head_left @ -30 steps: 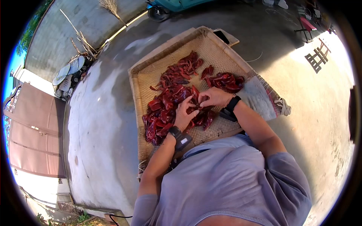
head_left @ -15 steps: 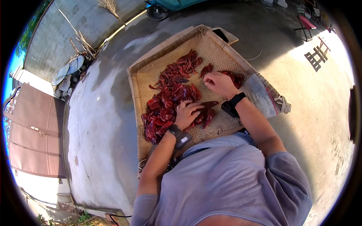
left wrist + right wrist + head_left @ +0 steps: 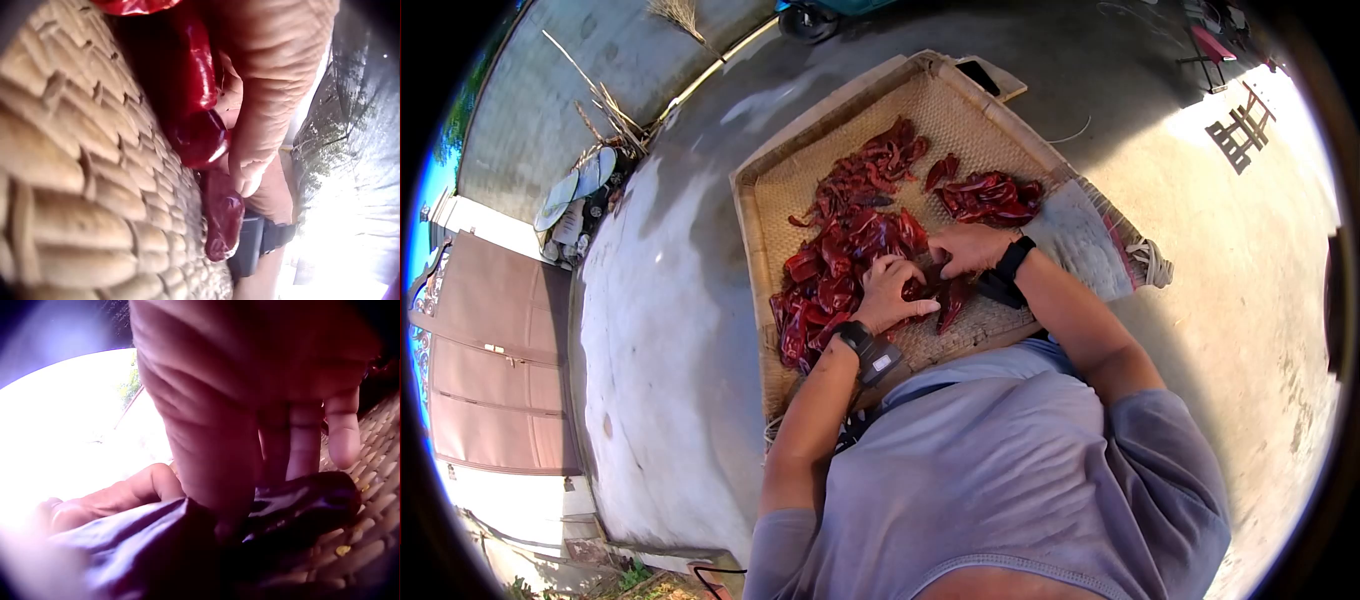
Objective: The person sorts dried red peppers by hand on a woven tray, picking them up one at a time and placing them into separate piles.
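Observation:
In the head view, a heap of glossy dried red chili peppers [image 3: 830,285] lies in a woven tray [image 3: 945,115]. My left hand [image 3: 888,298] is at the heap's right side, its thumb and fingers around a dark red chili pepper [image 3: 914,290]. Close beside it, my right hand [image 3: 975,247] points down with bent fingers. In the right wrist view, its thumb and fingers pinch a dark, shiny chili pepper [image 3: 306,503]. The left wrist view shows the left thumb beside a red pepper [image 3: 199,140] just over the weave.
Farther up the tray is a pile of thin, shrivelled red pieces [image 3: 865,170]. Another pile of peppers [image 3: 995,198] sits at the right, by a grey-white sheet [image 3: 1080,245]. A dark phone-like object [image 3: 978,77] lies beyond the tray's far rim.
My right hand first moved from beside the left hand to over the right pile, then came back to the left hand. The left hand has stayed at the heap.

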The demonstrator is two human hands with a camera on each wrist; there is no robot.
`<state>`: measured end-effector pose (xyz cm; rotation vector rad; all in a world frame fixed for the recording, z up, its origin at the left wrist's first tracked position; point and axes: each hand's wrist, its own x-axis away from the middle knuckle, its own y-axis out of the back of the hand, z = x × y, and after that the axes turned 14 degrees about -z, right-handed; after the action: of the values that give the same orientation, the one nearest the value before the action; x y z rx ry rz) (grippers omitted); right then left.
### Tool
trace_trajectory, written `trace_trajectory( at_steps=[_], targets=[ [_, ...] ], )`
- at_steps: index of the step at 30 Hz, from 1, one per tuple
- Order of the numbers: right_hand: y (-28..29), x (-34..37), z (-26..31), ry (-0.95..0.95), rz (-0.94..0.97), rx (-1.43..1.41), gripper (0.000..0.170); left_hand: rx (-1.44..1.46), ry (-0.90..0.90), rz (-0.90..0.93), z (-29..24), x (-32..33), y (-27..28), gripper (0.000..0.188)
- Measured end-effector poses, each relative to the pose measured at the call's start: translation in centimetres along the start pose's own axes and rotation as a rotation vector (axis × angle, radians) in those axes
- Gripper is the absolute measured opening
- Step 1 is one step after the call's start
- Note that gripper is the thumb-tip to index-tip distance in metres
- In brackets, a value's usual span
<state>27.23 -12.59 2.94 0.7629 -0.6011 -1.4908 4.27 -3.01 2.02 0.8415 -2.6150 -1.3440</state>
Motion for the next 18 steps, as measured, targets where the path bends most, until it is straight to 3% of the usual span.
trace_trajectory(
  at_steps=[3, 6, 10, 13, 17, 18],
  targets=[
    [0.4, -0.1, 0.0, -0.072, -0.165, -0.143, 0.025, -0.022, -0.04, 0.097, 0.1, -0.5, 0.4, 0.053],
    [1.5, 0.2, 0.4, -0.093, -0.738, -0.057, 0.022, -0.017, -0.056, 0.107, 0.9, -0.7, 0.1, 0.047],
    [2.6, 0.2, -1.6, -0.139, -1.079, 0.363, 0.021, 0.128, 0.007, 0.011, 1.9, -0.5, -0.6, 0.034],
    [2.9, 0.2, -0.8, -0.053, -1.121, 0.265, 0.016, 0.312, 0.091, -0.085, 1.5, -0.5, -0.2, 0.033],
    [2.7, 0.6, 2.3, -0.014, -0.676, -0.124, 0.024, 0.546, 0.396, -0.217, 0.5, -1.1, 0.4, 0.035],
    [2.3, 0.4, 2.5, 0.012, -0.568, -0.159, 0.027, 0.461, 0.32, -0.247, 0.4, -1.3, 0.6, 0.037]
  ],
)
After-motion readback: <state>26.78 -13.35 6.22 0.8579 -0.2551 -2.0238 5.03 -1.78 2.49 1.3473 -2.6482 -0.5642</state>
